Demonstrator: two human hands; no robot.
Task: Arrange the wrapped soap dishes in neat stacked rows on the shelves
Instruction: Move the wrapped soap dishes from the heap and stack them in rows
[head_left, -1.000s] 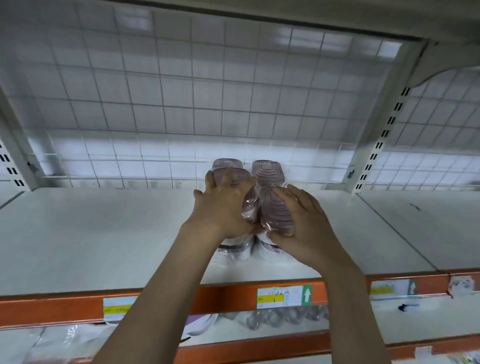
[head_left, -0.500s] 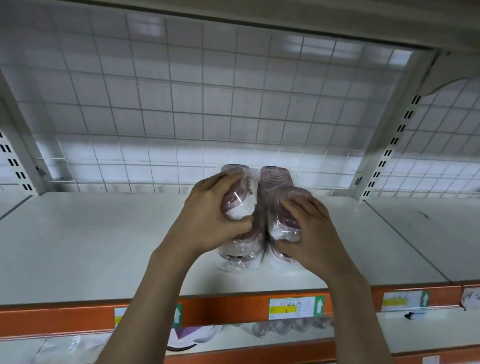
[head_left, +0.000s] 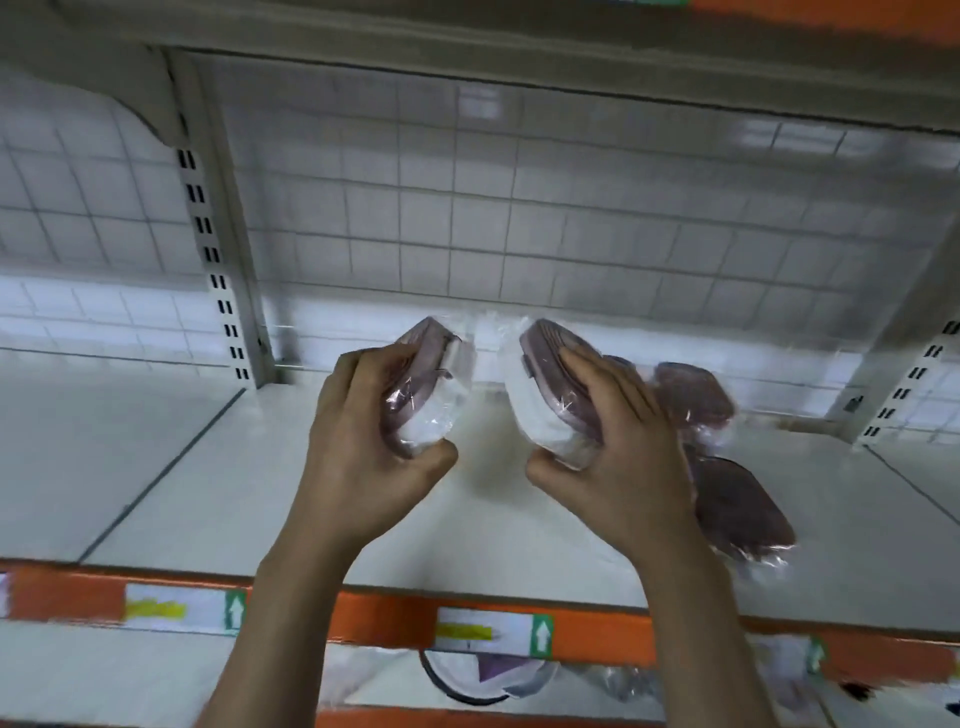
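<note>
My left hand (head_left: 363, 457) grips a plastic-wrapped mauve and white soap dish (head_left: 431, 395), tilted and lifted above the white shelf (head_left: 208, 478). My right hand (head_left: 618, 452) grips a second wrapped soap dish (head_left: 550, 395), also tilted, a short gap away from the first. Behind and right of my right hand, two more wrapped soap dishes lie flat on the shelf, one at the back (head_left: 691, 395) and one nearer the front edge (head_left: 743, 509). The picture is blurred by motion.
A wire grid back panel (head_left: 467, 228) closes the rear of the shelf. Slotted uprights (head_left: 218, 291) stand at left and far right. An orange front rail (head_left: 374, 618) carries price labels. Wrapped goods (head_left: 483, 675) lie on the lower shelf.
Both hands lifted a dish each off the paired stacks and moved left, apart from each other. The view swung, so the remaining dishes now lie at the right.
</note>
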